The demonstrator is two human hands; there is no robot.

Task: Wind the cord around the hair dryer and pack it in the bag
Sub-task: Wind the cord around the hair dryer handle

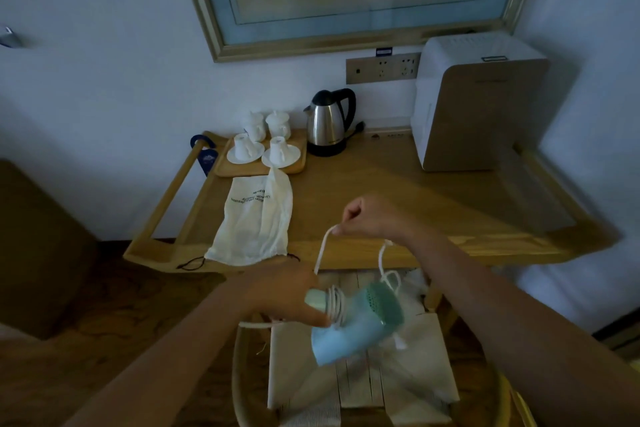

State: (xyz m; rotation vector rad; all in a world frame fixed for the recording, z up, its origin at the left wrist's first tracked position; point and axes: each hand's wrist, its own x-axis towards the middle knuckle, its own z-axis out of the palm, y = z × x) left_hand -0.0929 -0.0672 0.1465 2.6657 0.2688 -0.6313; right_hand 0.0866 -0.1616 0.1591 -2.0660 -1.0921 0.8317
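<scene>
Pale blue hair dryer (pixel 349 326) held in mid-air in front of the table (pixel 398 191), above a woven chair seat (pixel 360 374). Our left hand (pixel 287 302) is wrapped around the handle end, thumb pressing on several white turns already wound there. Our right hand (pixel 367 218) is closed in a pinch on the cord (pixel 322 250), lifted above the dryer with the line fairly taut. A loose loop hangs below the right wrist, next to the green rear grille; we cannot see the plug clearly.

Cloth bag (pixel 254 218) lies flat on the table's left part, mouth toward us, drawstring trailing over the edge.

Risks, as we judge them:
- turns slipping off the handle if the thumb eases
- hanging loop snagging on the grille or tangling
- slack winding making a bundle too bulky for the bag's mouth
- cups (pixel 263 146) and kettle (pixel 329 121) stand just behind the bag; a swinging cord end could reach them.
</scene>
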